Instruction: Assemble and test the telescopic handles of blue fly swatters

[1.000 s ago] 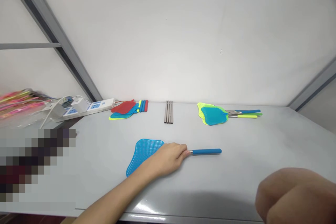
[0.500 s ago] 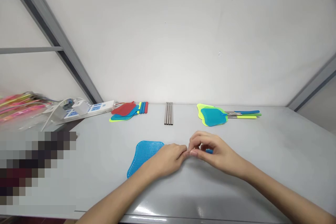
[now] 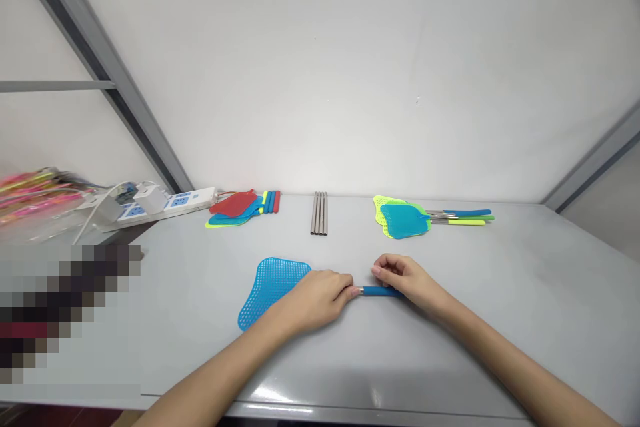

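Observation:
A blue fly swatter lies across the table in front of me, its perforated head [image 3: 273, 283] to the left. My left hand [image 3: 323, 297] is closed around its shaft, most of which is hidden under the fingers. A short bit of metal shows beside the thumb, leading into the blue handle [image 3: 380, 291]. Just above that handle, my right hand [image 3: 407, 277] is loosely curled with nothing visible between thumb and fingers. The handle's far end disappears behind this hand; whether the palm touches it is hard to see.
Red, blue and yellow-green swatter heads [image 3: 233, 203] lie at back left beside several coloured handles [image 3: 270, 202]. Several metal tubes [image 3: 319, 213] lie centre back. Whole swatters [image 3: 405, 221] are stacked at back right. A power strip [image 3: 187, 201] with plugs borders the left.
My right hand has moved away from my left fingertips, rightward along the swatter, so the blue handle and a bit of metal shaft now show. My left hand keeps its hold.

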`<action>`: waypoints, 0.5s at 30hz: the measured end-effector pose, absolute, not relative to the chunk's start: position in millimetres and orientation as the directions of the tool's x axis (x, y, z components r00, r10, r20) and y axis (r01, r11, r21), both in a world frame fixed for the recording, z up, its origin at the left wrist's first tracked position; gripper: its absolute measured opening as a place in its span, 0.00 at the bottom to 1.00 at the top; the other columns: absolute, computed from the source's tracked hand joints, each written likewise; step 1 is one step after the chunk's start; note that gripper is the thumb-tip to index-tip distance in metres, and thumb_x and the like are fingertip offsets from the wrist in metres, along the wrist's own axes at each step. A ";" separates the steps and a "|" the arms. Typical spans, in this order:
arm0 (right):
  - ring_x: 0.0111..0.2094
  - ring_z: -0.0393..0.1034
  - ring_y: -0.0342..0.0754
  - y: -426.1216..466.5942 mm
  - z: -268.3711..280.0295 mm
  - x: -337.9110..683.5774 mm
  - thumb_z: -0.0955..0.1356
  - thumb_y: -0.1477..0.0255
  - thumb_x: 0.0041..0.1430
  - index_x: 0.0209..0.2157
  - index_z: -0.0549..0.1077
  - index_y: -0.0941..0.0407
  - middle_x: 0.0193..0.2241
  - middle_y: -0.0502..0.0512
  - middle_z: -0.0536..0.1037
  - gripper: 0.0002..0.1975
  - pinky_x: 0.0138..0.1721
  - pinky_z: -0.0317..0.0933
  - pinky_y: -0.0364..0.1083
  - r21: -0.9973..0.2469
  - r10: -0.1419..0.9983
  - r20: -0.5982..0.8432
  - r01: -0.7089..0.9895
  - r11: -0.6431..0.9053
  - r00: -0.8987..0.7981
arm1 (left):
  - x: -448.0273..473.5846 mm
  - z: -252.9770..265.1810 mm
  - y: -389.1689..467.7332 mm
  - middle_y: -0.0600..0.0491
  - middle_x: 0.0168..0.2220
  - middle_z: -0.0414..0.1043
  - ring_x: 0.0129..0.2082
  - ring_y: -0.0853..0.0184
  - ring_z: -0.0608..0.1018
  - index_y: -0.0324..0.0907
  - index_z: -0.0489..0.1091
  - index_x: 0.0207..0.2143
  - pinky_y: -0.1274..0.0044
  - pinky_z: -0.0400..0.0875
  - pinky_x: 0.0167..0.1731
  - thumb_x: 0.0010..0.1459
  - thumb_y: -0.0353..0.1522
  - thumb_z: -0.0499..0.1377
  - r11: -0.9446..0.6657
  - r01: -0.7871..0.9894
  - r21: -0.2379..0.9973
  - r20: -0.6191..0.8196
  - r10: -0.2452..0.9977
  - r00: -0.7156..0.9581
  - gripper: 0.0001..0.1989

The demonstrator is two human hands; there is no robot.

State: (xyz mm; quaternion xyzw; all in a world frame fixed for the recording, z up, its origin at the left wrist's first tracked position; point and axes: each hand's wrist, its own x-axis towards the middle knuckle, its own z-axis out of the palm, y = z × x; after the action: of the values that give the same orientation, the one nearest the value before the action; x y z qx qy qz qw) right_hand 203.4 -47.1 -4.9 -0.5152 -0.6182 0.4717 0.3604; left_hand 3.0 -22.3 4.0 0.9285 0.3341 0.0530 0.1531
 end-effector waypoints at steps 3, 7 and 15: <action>0.24 0.56 0.41 -48.9 -2.7 203.3 0.62 0.62 0.55 0.25 0.66 0.59 0.21 0.48 0.62 0.14 0.26 0.51 0.41 -0.943 0.962 -0.078 0.332 0.013 -0.260 | 2.6 3.8 -22.2 0.54 0.25 0.68 0.25 0.68 0.70 0.41 0.65 0.28 0.78 0.55 0.24 0.62 0.40 0.39 -0.737 0.594 0.322 0.002 0.628 0.778 0.20; 0.27 0.59 0.43 -49.2 -1.1 206.3 0.62 0.63 0.55 0.30 0.70 0.60 0.25 0.51 0.67 0.14 0.29 0.54 0.42 -0.928 0.931 -0.103 0.370 0.036 -0.350 | 3.1 5.1 -21.9 0.53 0.25 0.68 0.25 0.67 0.70 0.41 0.65 0.28 0.78 0.54 0.24 0.62 0.40 0.39 -0.737 0.603 0.305 -0.001 0.633 0.774 0.20; 0.30 0.61 0.44 -49.6 1.0 209.4 0.65 0.67 0.52 0.34 0.74 0.58 0.29 0.52 0.71 0.11 0.32 0.57 0.42 -0.844 0.886 -0.049 0.493 0.211 -0.461 | 3.6 8.3 -23.5 0.54 0.24 0.68 0.25 0.68 0.69 0.41 0.65 0.27 0.78 0.54 0.23 0.62 0.39 0.40 -0.729 0.603 0.323 -0.017 0.633 0.774 0.19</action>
State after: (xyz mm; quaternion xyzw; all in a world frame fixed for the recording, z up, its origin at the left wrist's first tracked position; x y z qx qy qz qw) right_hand 209.4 -49.6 1.0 -0.4643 -0.7427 0.4232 0.2319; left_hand 3.6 -23.5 8.3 0.9286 0.3329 0.0470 0.1572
